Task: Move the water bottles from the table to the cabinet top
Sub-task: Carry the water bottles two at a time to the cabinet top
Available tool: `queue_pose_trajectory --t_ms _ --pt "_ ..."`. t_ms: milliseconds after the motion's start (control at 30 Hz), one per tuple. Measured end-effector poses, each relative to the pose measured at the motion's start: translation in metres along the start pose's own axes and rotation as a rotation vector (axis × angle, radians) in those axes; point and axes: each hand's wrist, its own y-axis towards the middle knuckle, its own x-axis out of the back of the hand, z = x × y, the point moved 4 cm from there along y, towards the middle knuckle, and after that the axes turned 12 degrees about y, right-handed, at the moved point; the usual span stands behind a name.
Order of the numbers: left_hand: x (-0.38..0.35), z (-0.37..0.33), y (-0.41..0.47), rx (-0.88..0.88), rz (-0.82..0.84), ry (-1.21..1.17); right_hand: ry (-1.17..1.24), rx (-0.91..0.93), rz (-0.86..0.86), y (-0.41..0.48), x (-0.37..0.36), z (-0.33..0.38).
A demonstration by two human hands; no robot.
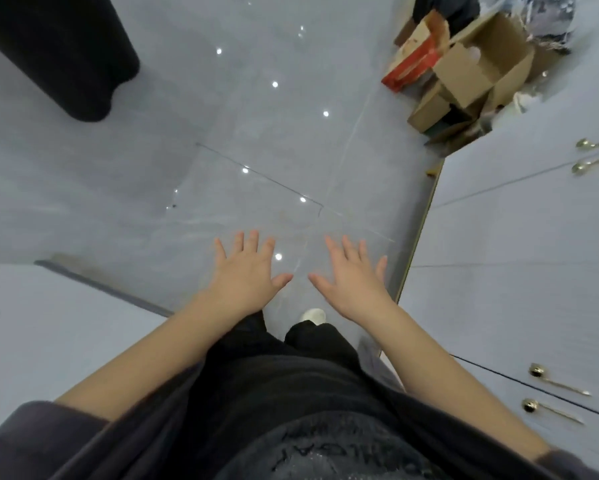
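Note:
My left hand and my right hand are stretched out side by side in front of me, palms down, fingers spread, holding nothing. Both hover over the glossy grey tiled floor. No water bottle and no table top shows in this view. A white cabinet front with gold handles runs along the right, close to my right forearm; its top is out of sight.
A pile of open cardboard boxes, one red, lies on the floor at the far right. A black rounded object stands at the upper left. A white surface with a dark edge sits at my left.

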Motion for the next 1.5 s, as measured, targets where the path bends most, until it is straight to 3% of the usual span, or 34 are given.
queue_pose_trajectory --t_ms 267,500,833,1067,1300,1500 --pt "0.011 0.072 0.013 0.224 0.023 -0.178 -0.188 0.227 0.101 0.079 0.017 0.097" --pt "0.032 0.152 0.036 0.522 0.061 -0.354 -0.397 0.485 0.202 0.159 0.046 0.211" --pt "0.084 0.252 0.053 0.852 -0.029 -0.64 -0.65 0.788 0.233 0.225 0.078 0.382" --pt "0.086 0.353 0.064 0.877 -0.043 -0.676 -0.705 0.802 0.294 0.248 0.05 0.481" --pt "0.108 0.517 0.067 0.768 -0.016 -0.586 -0.637 0.673 0.277 0.27 0.026 0.611" --pt "0.151 0.653 0.067 0.704 -0.064 -0.467 -0.523 0.71 0.2 0.278 0.013 0.735"
